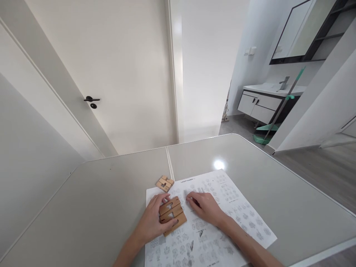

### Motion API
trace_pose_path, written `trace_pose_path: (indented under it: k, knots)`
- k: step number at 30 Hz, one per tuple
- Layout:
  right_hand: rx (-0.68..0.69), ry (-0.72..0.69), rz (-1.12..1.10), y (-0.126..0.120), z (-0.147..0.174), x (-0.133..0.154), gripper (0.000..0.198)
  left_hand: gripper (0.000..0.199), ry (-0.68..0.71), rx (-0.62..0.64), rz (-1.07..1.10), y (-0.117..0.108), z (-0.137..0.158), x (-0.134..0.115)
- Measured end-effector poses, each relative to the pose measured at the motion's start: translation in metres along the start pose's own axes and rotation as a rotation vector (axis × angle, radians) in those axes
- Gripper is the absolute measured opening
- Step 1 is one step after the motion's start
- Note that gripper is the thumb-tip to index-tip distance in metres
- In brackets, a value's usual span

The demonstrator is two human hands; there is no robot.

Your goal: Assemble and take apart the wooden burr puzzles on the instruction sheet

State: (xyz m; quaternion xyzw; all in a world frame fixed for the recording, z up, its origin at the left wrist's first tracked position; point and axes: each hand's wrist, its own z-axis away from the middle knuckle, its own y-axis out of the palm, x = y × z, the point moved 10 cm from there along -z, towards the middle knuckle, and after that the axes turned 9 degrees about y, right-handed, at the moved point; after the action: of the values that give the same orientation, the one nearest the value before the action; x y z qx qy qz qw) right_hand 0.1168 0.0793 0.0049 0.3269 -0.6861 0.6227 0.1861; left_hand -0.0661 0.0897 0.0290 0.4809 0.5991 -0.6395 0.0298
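Observation:
My left hand (152, 218) is wrapped round the left side of a set of notched wooden puzzle pieces (178, 219), thumb on the near end and fingers at the far end. The pieces lie side by side on a printed paper sheet (250, 218), with cut-out gaps between them. To their right, my right hand (207, 207) rests on the sheet, fingers curled and thumb and forefinger brought together at the tips; nothing shows in them. A smaller interlocked wooden puzzle (165, 183) sits at the sheet's far left edge, just beyond my left fingertips.
The grey table (111, 193) has a pale seam (170, 163) and a raised light edge. Past it stand a white door (133, 74) with a black handle (91, 99), a washbasin cabinet (260, 104) and a green dustpan (263, 138). Small drawings cover the sheet.

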Motion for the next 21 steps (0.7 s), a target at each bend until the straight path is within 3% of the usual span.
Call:
trace_pose_path:
  k: [5,8,11,16,21]
  knots:
    - [0.042,-0.089,-0.060,-0.002,0.004,0.016,0.021,0.017,0.011,-0.073,-0.170,-0.010,-0.001,0.007]
    - [0.092,-0.177,-0.098,0.001,0.009,0.031,0.016,0.020,0.013,-0.094,-0.291,-0.014,-0.001,0.012]
    - [0.142,-0.234,-0.122,0.006,0.014,0.040,0.023,0.023,0.036,-0.082,-0.343,-0.012,-0.002,0.010]
    - [0.186,-0.248,-0.093,0.011,0.016,0.041,0.034,0.030,0.062,-0.066,-0.375,-0.007,-0.003,0.005]
    - [0.195,-0.251,-0.117,0.014,0.016,0.039,0.033,0.033,0.097,-0.066,-0.369,-0.004,-0.003,0.004]
